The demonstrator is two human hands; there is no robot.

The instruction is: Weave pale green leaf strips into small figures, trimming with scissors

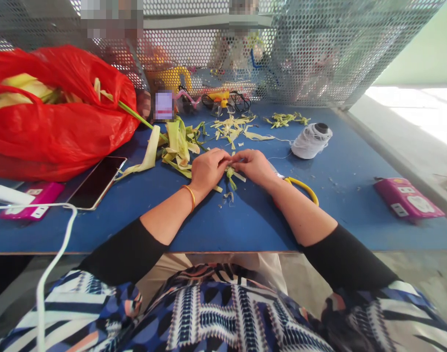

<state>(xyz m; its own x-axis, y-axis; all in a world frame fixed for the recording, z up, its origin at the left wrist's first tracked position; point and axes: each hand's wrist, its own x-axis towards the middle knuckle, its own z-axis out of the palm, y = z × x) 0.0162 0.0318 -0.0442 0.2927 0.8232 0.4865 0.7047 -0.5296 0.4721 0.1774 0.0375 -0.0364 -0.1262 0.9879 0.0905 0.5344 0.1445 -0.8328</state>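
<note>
Both hands meet over the middle of a blue table, pinching a small piece of green corn husk (230, 180) whose lower end pokes out below the fingertips. My left hand (209, 168), with a gold bangle at the wrist, closes on it from one side. From the other side my right hand (253, 166) grips it with thumb and fingers together. The fingers hide the upper part of the piece. Pale husk strips (177, 142) lie just beyond my left hand. Scissors with a yellow handle (304, 188) rest partly under my right forearm.
A red plastic bag (62, 132) of husks fills the left, beside a phone (98, 183) and a white cable (56, 264). A white thread spool (311, 142) stands right of a husk-shred pile (232, 128). A magenta packet (408, 198) sits far right; a perforated metal screen (300, 54) bounds the back.
</note>
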